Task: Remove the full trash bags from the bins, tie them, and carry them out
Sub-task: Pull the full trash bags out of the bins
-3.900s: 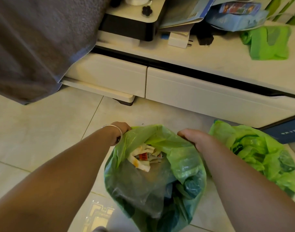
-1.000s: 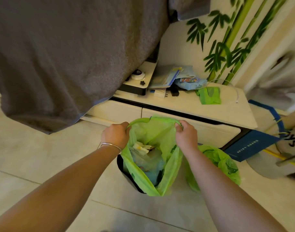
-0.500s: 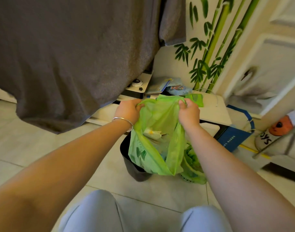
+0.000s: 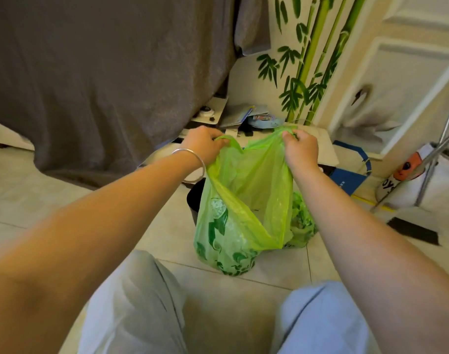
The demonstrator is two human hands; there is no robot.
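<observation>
Left hand (image 4: 204, 143): fingers curled, pinching the left top edge of the trash bag (image 4: 241, 215) (bangle on wrist).
Right hand (image 4: 300, 146): fingers curled, pinching the right top edge.
Trash bag: green, held up between both hands, above the floor.
Bin (image 4: 195, 200): black, behind the bag.
Second bag (image 4: 303, 221): green, on floor, right of bin.

A pale tiled floor (image 4: 231, 297) is carrying everything here. A black bin (image 4: 195, 200) is standing on it below the left hand (image 4: 204, 143), and a second green bag (image 4: 302, 221) is sitting below the right hand (image 4: 300, 149). Further right, a blue bag (image 4: 348, 180) and a black dustpan (image 4: 413, 231) are lying on the tiles.
</observation>
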